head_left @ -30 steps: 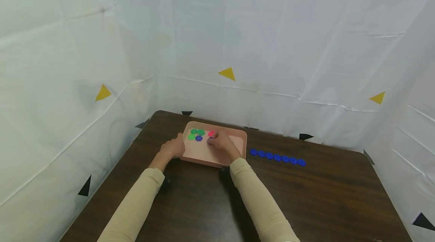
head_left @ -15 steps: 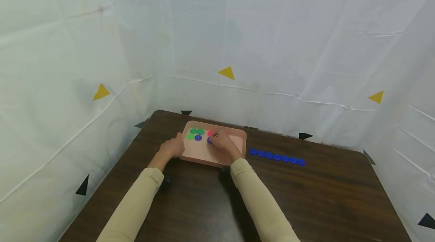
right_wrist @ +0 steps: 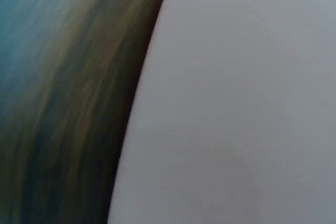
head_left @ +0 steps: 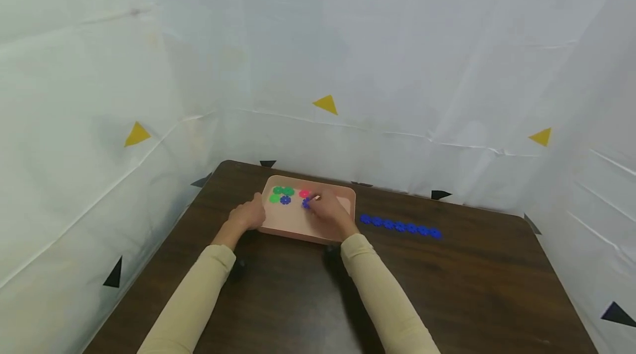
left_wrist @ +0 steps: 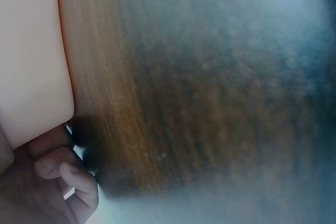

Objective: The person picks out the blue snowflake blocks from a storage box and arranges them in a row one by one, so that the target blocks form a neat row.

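My left hand (head_left: pixel 248 214) grips the left side of a shallow pink tray (head_left: pixel 293 227). In the left wrist view, curled fingers (left_wrist: pixel 79 179) show beside the corner of the tray (left_wrist: pixel 31 56). Over the tray, my right hand (head_left: pixel 329 209) pinches a blue flower-shaped plastic piece (head_left: pixel 305 203) at its fingertips. Just behind it lies a pink piece (head_left: pixel 304 194). Toward the tray's left end are green pieces (head_left: pixel 288 191), a light green piece (head_left: pixel 275 198) and another blue piece (head_left: pixel 285 200). The right wrist view shows a pale tray surface (right_wrist: pixel 220 93); the hand is out of that frame.
Right of the tray, several blue flower-shaped pieces (head_left: pixel 400 226) form a slanting row on the dark wooden table (head_left: pixel 477 276). White sheeting (head_left: pixel 377 67) with coloured triangles hangs behind the table and along its sides.
The right hand has shifted slightly right over the tray with the blue piece at its fingertips, showing more of the pink piece. The left hand stays at the tray; the head view has turned slightly.
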The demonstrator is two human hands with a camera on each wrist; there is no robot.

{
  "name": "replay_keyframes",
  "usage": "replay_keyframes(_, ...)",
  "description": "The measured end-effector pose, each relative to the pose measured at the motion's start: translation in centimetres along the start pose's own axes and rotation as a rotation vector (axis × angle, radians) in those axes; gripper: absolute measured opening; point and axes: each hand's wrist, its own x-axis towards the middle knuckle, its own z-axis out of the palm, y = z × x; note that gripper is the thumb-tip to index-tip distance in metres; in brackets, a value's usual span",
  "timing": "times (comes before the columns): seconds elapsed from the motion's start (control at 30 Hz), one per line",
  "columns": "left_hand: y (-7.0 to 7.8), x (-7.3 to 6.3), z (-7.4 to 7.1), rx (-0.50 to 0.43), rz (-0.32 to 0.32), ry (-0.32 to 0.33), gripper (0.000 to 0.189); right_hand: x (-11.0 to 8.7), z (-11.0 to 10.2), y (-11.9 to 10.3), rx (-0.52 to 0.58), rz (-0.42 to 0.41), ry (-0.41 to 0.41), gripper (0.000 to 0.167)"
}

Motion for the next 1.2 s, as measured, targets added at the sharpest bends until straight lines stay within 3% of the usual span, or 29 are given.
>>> replay_keyframes(0.3, -0.1, 0.3, 0.2, 0.002, 0.006, -0.006, 0.050, -1.7, -1.8, 0.3, -0.054, -0.011, 0.030, 0.027)
replay_keyframes(0.53, -0.2, 0.3, 0.2, -0.011, 0.002, -0.014, 0.056, -3.2, -2.9, 0.2, -0.029, -0.071, 0.127, 0.029)
replay_keyframes(0.9, -0.5, 0.1, 0.0, 0.001, 0.051, 0.007, 0.057, -6.7, -5.1, 0.1, -0.085, -0.056, 0.202, 0.032)
replay_keyframes(1.2, -0.9, 0.1, -0.5, 0.001, 0.034, 0.003, 0.056, -8.2, -7.5, 1.1, -0.062, -0.054, 0.270, 0.030)
